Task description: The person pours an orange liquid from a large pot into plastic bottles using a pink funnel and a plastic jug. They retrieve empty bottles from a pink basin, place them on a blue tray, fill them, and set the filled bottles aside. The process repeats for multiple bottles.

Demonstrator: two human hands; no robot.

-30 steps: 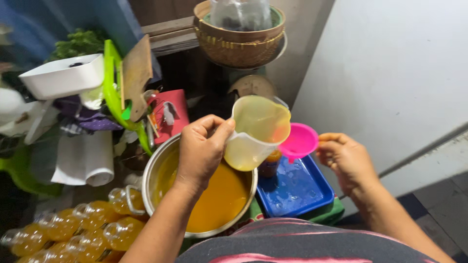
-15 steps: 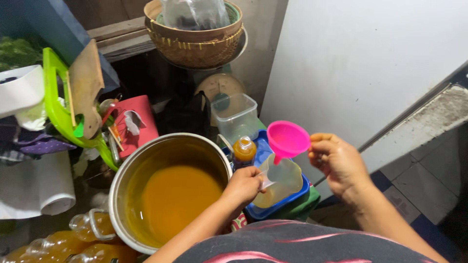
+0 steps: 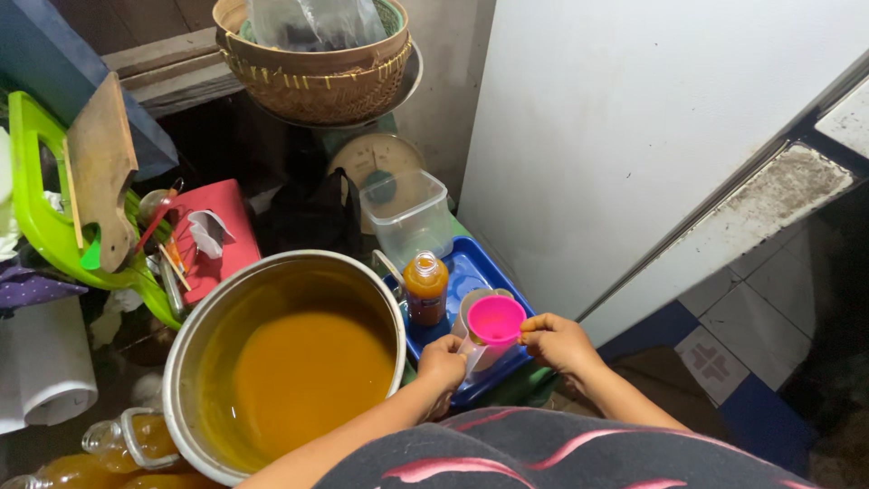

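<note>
My left hand (image 3: 442, 362) grips the handle of a clear measuring jug (image 3: 468, 312) that stands on a blue tray (image 3: 473, 263). My right hand (image 3: 557, 344) holds a pink funnel (image 3: 496, 321) resting in the mouth of the jug. Just behind the jug, a small bottle of orange liquid (image 3: 425, 288) stands uncapped on the tray. A large steel pot (image 3: 201, 332) of orange liquid sits to the left of both hands.
An empty clear plastic box (image 3: 407, 217) is at the tray's far end, in front of a kitchen scale (image 3: 373, 163). A woven basket (image 3: 312, 77) hangs above. A red utensil holder (image 3: 210, 237), green and wooden boards (image 3: 86, 190) and filled bottles (image 3: 127, 439) crowd the left. A white panel (image 3: 634, 136) rises at right.
The jug came down from above the pot onto the blue tray, emptied of its liquid. The pink funnel moved from the air into the jug's mouth.
</note>
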